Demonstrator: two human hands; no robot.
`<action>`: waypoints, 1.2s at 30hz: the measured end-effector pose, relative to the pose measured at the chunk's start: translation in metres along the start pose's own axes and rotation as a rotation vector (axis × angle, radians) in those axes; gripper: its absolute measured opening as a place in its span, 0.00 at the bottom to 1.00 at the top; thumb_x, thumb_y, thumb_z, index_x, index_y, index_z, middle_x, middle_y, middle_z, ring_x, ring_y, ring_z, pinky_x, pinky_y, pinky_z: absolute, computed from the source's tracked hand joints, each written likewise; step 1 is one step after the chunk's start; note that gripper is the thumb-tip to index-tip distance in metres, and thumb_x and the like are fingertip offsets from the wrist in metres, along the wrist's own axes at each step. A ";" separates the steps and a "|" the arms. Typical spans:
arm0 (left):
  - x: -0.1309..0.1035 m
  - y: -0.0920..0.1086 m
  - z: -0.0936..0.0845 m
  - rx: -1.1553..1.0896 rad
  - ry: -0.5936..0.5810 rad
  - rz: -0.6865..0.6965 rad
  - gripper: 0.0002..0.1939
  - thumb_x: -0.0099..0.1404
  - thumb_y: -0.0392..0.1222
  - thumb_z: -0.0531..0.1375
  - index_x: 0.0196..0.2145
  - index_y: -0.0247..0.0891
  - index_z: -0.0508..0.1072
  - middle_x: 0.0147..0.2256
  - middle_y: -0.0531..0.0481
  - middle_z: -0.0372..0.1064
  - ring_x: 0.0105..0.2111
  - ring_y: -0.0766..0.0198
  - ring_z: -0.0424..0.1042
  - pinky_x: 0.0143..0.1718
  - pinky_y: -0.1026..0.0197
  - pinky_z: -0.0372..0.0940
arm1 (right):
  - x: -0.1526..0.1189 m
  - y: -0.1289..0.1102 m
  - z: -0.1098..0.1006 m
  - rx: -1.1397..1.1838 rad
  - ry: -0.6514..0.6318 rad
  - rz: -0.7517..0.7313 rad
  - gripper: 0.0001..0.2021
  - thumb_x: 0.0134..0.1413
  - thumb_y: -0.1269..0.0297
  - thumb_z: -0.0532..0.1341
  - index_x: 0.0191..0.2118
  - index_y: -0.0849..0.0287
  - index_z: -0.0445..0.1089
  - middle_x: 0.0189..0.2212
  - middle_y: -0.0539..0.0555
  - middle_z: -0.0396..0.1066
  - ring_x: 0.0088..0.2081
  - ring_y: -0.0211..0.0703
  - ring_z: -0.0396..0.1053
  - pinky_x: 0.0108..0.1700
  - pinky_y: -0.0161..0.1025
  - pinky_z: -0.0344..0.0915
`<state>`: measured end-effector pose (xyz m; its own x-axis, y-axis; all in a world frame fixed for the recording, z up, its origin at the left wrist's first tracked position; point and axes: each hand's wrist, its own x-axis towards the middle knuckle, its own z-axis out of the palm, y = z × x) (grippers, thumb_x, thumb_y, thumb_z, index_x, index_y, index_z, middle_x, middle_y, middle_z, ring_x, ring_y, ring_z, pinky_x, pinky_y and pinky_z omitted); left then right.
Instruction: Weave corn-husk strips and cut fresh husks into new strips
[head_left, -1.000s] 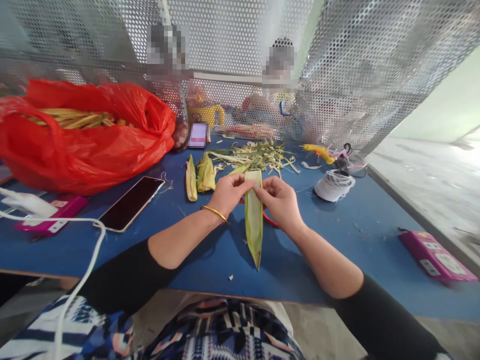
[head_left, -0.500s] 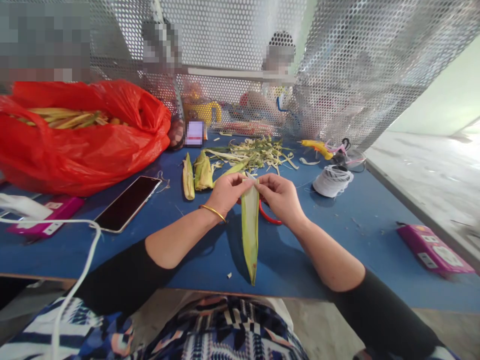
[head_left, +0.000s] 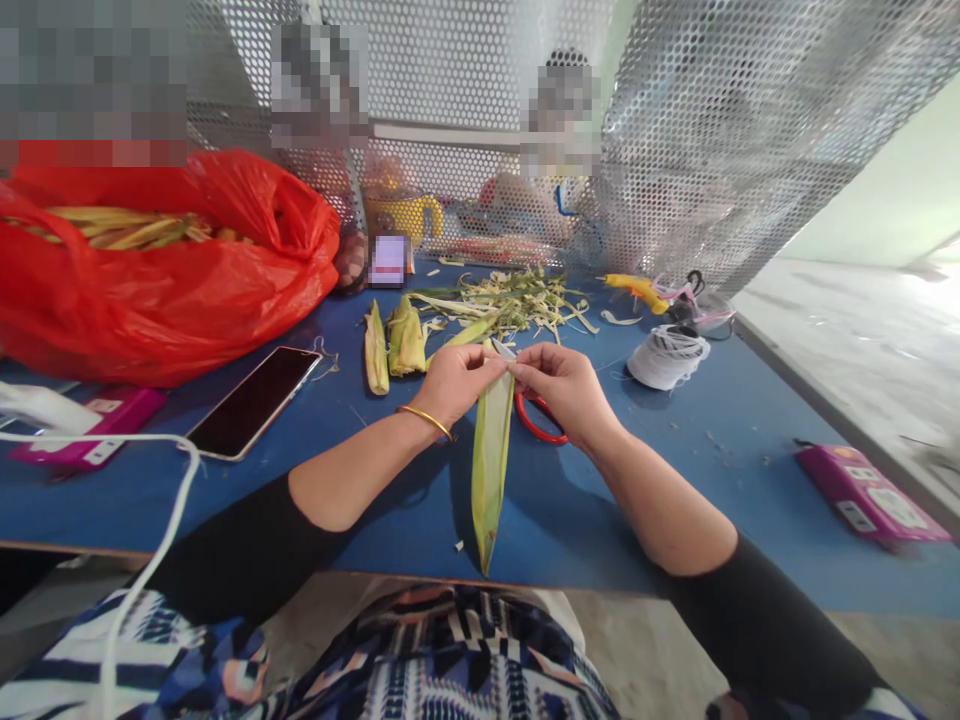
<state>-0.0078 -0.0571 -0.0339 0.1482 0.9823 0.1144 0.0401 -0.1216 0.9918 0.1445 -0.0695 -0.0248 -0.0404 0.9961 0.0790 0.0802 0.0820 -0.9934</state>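
Observation:
A long pale-green corn husk (head_left: pixel 491 450) hangs from my fingers, its pointed end toward me above the blue table. My left hand (head_left: pixel 459 385), with a gold bangle at the wrist, pinches the husk's upper end. Close beside it, my right hand (head_left: pixel 566 388) has thumb and forefinger closed on the same end. Red-handled scissors (head_left: pixel 538 432) lie on the table behind the husk, partly under my right hand. Husk pieces (head_left: pixel 406 338) and a heap of shredded husk strips (head_left: pixel 517 300) lie beyond my hands.
On the left are a red plastic bag (head_left: pixel 180 310) of husks, a phone (head_left: pixel 255 402) and a magenta power strip (head_left: pixel 90 425). White cord (head_left: pixel 667 357) and another magenta power strip (head_left: pixel 870 490) lie right. A perforated metal screen (head_left: pixel 450 75) stands behind.
The husk's lower tip has swung slightly left, and more of the scissors shows. Both hands keep their pinch at the upper end.

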 end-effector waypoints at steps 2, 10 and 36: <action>0.000 0.000 0.000 -0.007 -0.007 -0.005 0.06 0.57 0.37 0.63 0.23 0.37 0.76 0.21 0.53 0.69 0.22 0.66 0.65 0.27 0.63 0.60 | 0.000 0.000 0.000 0.008 -0.006 0.000 0.17 0.34 0.53 0.73 0.24 0.58 0.68 0.18 0.47 0.68 0.22 0.35 0.65 0.27 0.35 0.63; 0.000 -0.002 0.000 -0.060 -0.043 -0.038 0.07 0.56 0.41 0.65 0.23 0.37 0.76 0.22 0.53 0.69 0.22 0.67 0.64 0.25 0.64 0.58 | 0.003 0.001 -0.004 -0.001 -0.071 -0.047 0.13 0.39 0.56 0.70 0.25 0.57 0.68 0.19 0.46 0.67 0.23 0.35 0.66 0.29 0.37 0.66; -0.001 0.001 0.002 -0.039 0.026 -0.015 0.06 0.54 0.40 0.64 0.22 0.37 0.75 0.21 0.54 0.67 0.22 0.68 0.62 0.25 0.64 0.56 | 0.003 0.007 -0.002 -0.115 -0.079 -0.216 0.10 0.46 0.58 0.65 0.27 0.55 0.66 0.21 0.46 0.65 0.25 0.36 0.62 0.30 0.37 0.61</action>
<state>-0.0055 -0.0586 -0.0332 0.1223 0.9874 0.1000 0.0035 -0.1012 0.9949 0.1471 -0.0657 -0.0318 -0.1462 0.9496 0.2774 0.1734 0.3007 -0.9378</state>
